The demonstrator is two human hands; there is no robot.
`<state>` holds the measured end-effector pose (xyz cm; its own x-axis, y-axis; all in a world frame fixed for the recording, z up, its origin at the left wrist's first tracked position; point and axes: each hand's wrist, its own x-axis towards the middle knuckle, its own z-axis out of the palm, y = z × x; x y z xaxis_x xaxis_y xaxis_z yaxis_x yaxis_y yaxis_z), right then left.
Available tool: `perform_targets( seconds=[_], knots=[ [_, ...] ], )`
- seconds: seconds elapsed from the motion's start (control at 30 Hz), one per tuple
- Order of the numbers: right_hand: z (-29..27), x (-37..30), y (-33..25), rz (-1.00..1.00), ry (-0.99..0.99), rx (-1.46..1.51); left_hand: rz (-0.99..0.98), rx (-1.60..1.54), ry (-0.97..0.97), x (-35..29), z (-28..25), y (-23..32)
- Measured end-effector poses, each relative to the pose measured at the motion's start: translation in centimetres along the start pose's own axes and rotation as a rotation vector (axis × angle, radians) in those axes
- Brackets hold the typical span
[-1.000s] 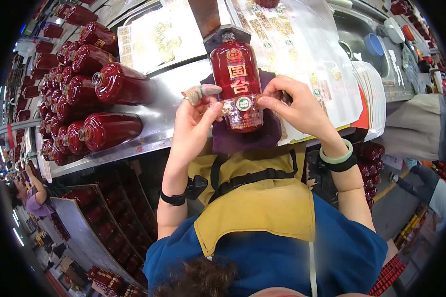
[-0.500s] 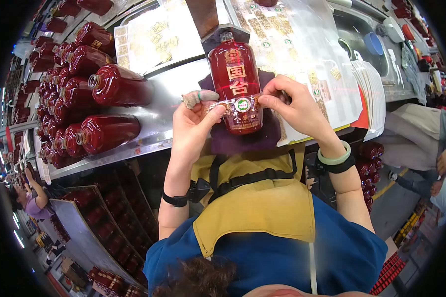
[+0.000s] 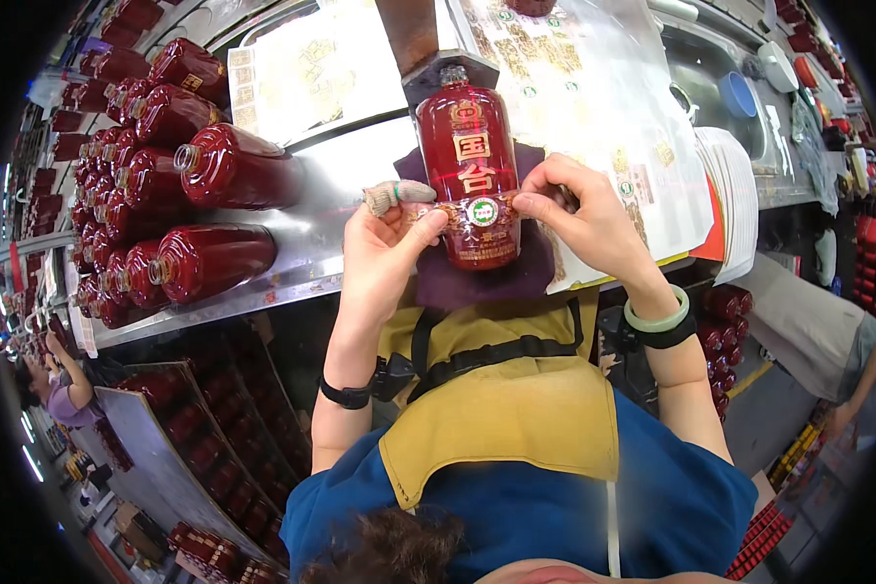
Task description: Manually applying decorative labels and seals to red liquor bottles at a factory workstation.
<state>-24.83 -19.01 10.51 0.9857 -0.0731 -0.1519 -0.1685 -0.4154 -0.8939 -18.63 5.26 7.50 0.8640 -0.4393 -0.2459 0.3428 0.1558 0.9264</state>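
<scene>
A dark red glass bottle (image 3: 468, 136) with gold lettering lies on a purple cloth (image 3: 533, 263), its neck against a dark metal stop (image 3: 477, 70). Across the lower part of its front stretches a narrow gold label strip (image 3: 482, 210) with a round green-and-white emblem. My left hand (image 3: 380, 253) pinches the strip's left end between thumb and a forefinger wearing a grey cloth finger cover (image 3: 399, 195). At the other end my right hand (image 3: 594, 214) pinches it with thumb and forefinger. Whether the strip touches the glass all along, I cannot tell.
Many red bottles (image 3: 219, 263) lie stacked on the metal table at left. Sheets of gold labels (image 3: 565, 107) spread beyond the bottle, with a stack of white trays (image 3: 728, 195) to their right. A sink holds a blue bowl (image 3: 737, 94). Another person (image 3: 798, 321) stands at right.
The view has shifted slightly, so bottle and hands sit a little further right. Both hands keep their pinch on the label strip. The person at right has moved.
</scene>
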Motion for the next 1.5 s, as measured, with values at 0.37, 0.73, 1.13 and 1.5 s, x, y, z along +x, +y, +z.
perform_targets(
  seconds=[0.37, 0.73, 1.13, 1.5],
  knots=[
    [0.19, 0.04, 0.10, -0.004, 0.005, 0.007, -0.007, 0.004, 0.014, -0.05, 0.00, 0.08],
    [-0.03, 0.04, -0.05, -0.010, -0.005, -0.002, -0.001, -0.008, 0.005, -0.19, 0.17, 0.20],
    [0.00, 0.07, -0.22, 0.008, 0.000, 0.003, 0.016, 0.006, -0.009, -0.01, -0.14, -0.03],
    [0.12, 0.02, -0.27, 0.006, 0.003, -0.017, -0.006, 0.022, 0.013, -0.09, 0.09, 0.02]
  ],
)
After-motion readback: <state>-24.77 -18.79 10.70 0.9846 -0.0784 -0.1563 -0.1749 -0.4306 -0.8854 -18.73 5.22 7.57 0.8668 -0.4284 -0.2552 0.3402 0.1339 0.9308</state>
